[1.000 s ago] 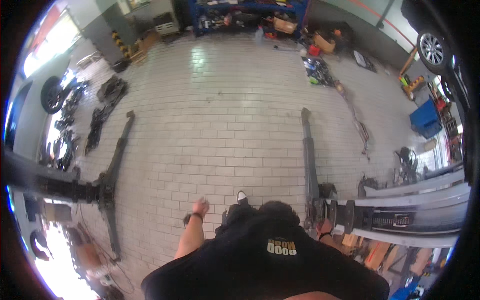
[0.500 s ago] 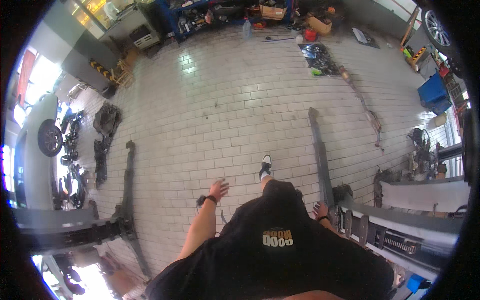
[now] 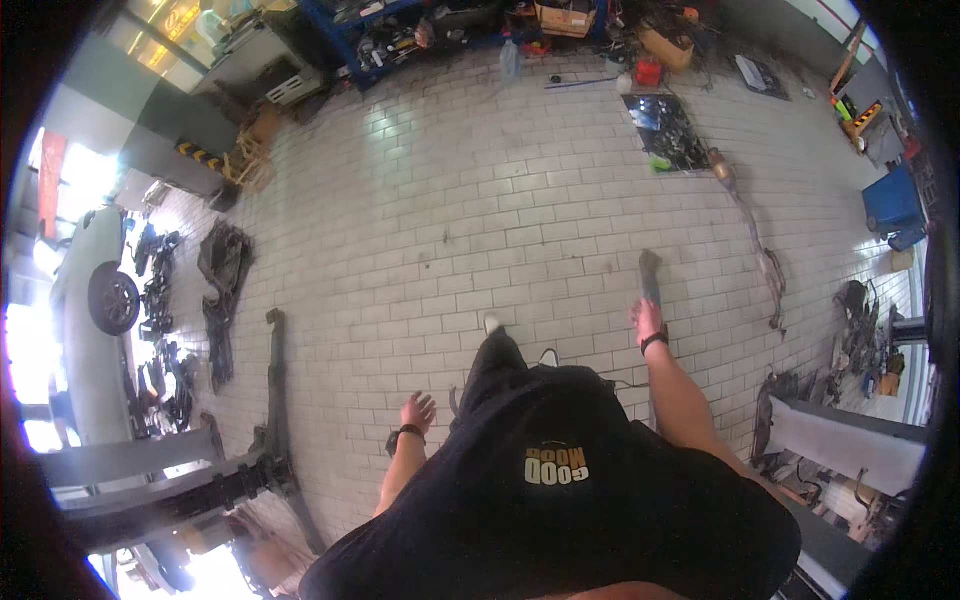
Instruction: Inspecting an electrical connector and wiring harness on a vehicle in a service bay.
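My left hand (image 3: pixel 418 411) hangs over the tiled floor (image 3: pixel 440 290) at my left side, empty, its fingers apart. A dark watch (image 3: pixel 393 440) sits on that wrist. Out ahead on the right, my right hand (image 3: pixel 648 320) is held loosely, fingers a little bent, with nothing visible in it. A dark band (image 3: pixel 654 341) circles the right wrist. Seen from above, this hand overlaps the grey lift arm (image 3: pixel 650 268) low on the floor; I see no sign that it touches it. Two shoe tips show below me, one white shoe (image 3: pixel 491 324) farther forward.
Another lift arm (image 3: pixel 277 365) lies left, before a pale car (image 3: pixel 90 340) and dark removed parts (image 3: pixel 222 270). An exhaust pipe (image 3: pixel 748 225) and a dark panel (image 3: pixel 672 138) lie at right. A blue shelf (image 3: pixel 345 50) and a red container (image 3: pixel 649 73) stand ahead; a blue bin (image 3: pixel 893 205), far right.
I have stepped forward. My right hand has swung ahead, away from beside the right lift post, while my left hand has dropped back toward my body. The leading foot has changed.
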{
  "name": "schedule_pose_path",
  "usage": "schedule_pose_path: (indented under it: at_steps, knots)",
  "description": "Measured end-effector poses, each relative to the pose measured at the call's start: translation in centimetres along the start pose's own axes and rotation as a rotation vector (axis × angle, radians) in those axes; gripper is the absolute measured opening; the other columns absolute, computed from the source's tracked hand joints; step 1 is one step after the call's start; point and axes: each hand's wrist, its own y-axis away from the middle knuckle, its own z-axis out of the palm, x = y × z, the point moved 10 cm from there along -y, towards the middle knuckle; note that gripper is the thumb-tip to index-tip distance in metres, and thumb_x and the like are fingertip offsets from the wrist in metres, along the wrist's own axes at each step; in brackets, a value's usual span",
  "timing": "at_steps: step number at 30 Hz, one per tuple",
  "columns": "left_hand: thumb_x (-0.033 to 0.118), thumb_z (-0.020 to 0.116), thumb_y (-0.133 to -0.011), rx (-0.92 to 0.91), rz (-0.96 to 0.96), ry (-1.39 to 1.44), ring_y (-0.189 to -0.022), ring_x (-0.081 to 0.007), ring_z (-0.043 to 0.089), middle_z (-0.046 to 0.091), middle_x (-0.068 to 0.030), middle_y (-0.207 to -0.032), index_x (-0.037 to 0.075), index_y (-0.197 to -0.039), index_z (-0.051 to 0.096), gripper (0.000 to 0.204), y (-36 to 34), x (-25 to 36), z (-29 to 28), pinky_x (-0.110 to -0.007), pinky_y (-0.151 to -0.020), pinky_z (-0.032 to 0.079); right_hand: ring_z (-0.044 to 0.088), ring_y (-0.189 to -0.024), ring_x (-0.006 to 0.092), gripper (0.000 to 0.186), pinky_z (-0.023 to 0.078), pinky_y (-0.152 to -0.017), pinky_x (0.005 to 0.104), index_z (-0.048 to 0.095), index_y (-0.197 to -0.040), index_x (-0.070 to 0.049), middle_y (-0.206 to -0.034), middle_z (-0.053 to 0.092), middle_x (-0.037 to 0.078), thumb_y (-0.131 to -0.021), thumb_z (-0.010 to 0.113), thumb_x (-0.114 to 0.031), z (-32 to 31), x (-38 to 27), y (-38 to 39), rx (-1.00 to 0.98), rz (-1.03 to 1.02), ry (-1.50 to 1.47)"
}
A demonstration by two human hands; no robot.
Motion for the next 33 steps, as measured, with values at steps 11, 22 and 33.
schedule_pose_path:
  at_steps: [11,22,33]
  knots:
    - [0.027,0.046,-0.088,0.035,-0.094,-0.092,-0.090,-0.0238,0.057,0.057,-0.0089,-0.115,0.011,-0.120,0.045,0.036,-17.0,16.9,16.3,-0.033,-0.068,0.048,0.052,-0.063,0.0174,0.023,0.043,-0.053,0.0342,0.052,-0.099,-0.006,-0.079,0.053,0.007,-0.084,0.052,-0.024,4.5,-1.1,-9.6,0.236,0.143,-0.274]
    - [0.028,0.047,-0.088,-0.148,0.171,-0.260,-0.091,-0.0202,0.057,0.057,-0.0094,-0.110,0.013,-0.121,0.046,0.036,-27.2,49.2,45.0,-0.031,-0.074,0.047,0.057,-0.073,0.0232,0.033,0.046,-0.061,0.0408,0.052,-0.107,-0.008,-0.087,0.057,0.007,-0.082,0.054,-0.030,-1.0,-2.6,-8.0,0.654,0.093,-0.246]
    - [0.028,0.046,-0.089,-0.235,-0.079,-0.481,-0.091,-0.0219,0.057,0.057,-0.0084,-0.111,0.013,-0.128,0.041,0.041,-31.6,47.6,63.6,-0.033,-0.070,0.046,0.055,-0.074,0.0216,0.031,0.045,-0.063,0.0357,0.052,-0.101,-0.006,-0.089,0.056,0.009,-0.080,0.056,-0.028,11.3,-3.3,-24.6,0.557,0.272,-0.625]
